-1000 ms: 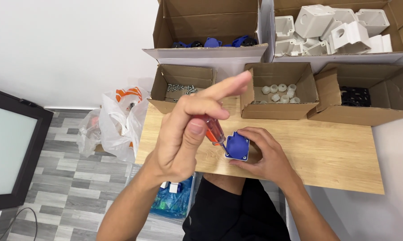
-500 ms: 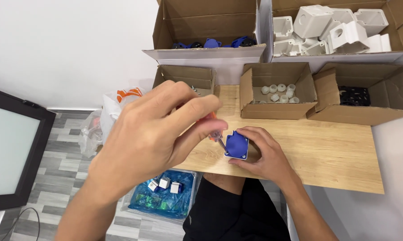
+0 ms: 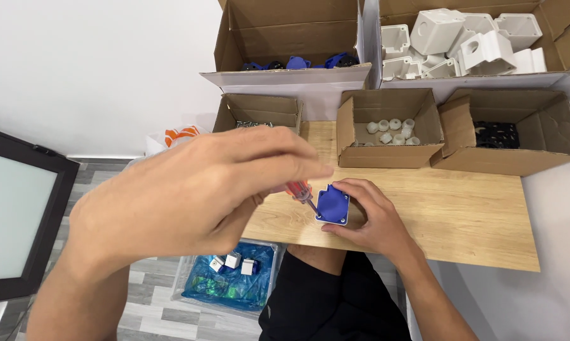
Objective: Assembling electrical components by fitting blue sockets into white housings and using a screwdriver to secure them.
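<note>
- A dark-framed screen (image 3: 10, 218) stands at the far left, as before.
- The left hand (image 3: 190, 189) fills the middle-left of the view, larger and closer to the camera than half a second ago; its fingers (image 3: 285, 165) are curled closed round the orange handle of a screwdriver (image 3: 299, 192).
- The index finger, stretched out a second ago, is now folded in with the rest.
- The screwdriver slants down to the right, its tip at the near-left corner of the blue part (image 3: 333, 204).
- The blue part lies on the table (image 3: 462, 208), near its front edge, in the same spot as earlier.
- The right hand (image 3: 370, 218) wraps it from the right, fingers closed on its edges, unchanged.
- Below the table, a blue bag (image 3: 228, 287) holds small white pieces.
- Far side, left to right: a box of screws (image 3: 260, 113), a box of white caps (image 3: 389, 129), a box of black parts (image 3: 506, 132).
- Above them, a box of blue parts (image 3: 291, 38) and a box of white housings (image 3: 468, 35).
</note>
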